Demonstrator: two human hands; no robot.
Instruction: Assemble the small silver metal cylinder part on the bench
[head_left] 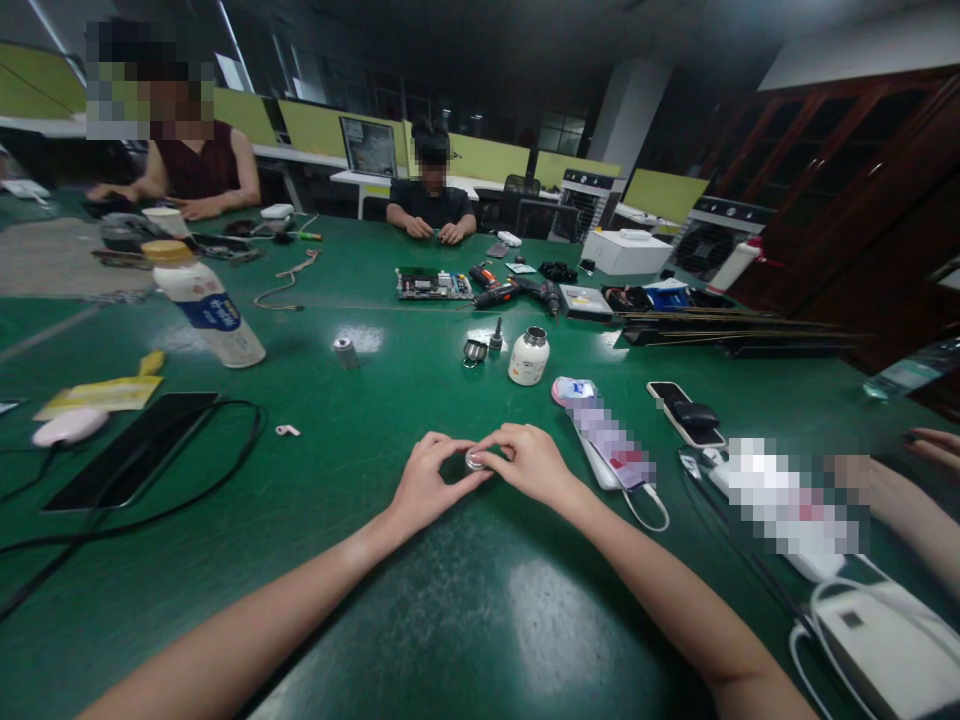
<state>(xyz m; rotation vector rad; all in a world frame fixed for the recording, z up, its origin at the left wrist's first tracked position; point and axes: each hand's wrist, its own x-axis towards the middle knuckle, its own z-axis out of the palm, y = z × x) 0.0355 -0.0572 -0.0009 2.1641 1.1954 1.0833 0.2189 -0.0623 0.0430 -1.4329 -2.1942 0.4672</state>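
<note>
Above the green table [360,600], in the middle, both hands meet at a small round silvery metal piece [473,459]. My left hand [429,482] curls its thumb and index finger around the piece from the left. From the right, my right hand [529,463] pinches at it with thumb and fingertips, covering part of it. What exactly the piece is cannot be made out. Beyond my hands stands a small cream-coloured bottle [529,357] with an uncapped metal neck. Left of that bottle lie a small metal pot-like item [475,350] and a dark bit-like tool [496,336]. A silver cylinder [346,352] stands farther left.
Left are a milk drink bottle [214,315], a black tablet [131,450] with a cable and a pink earbud [287,431]. Power drills [517,290] and a circuit board [433,285] lie behind. Phones [686,415] and another person's hand [862,480] are right. Two people sit opposite.
</note>
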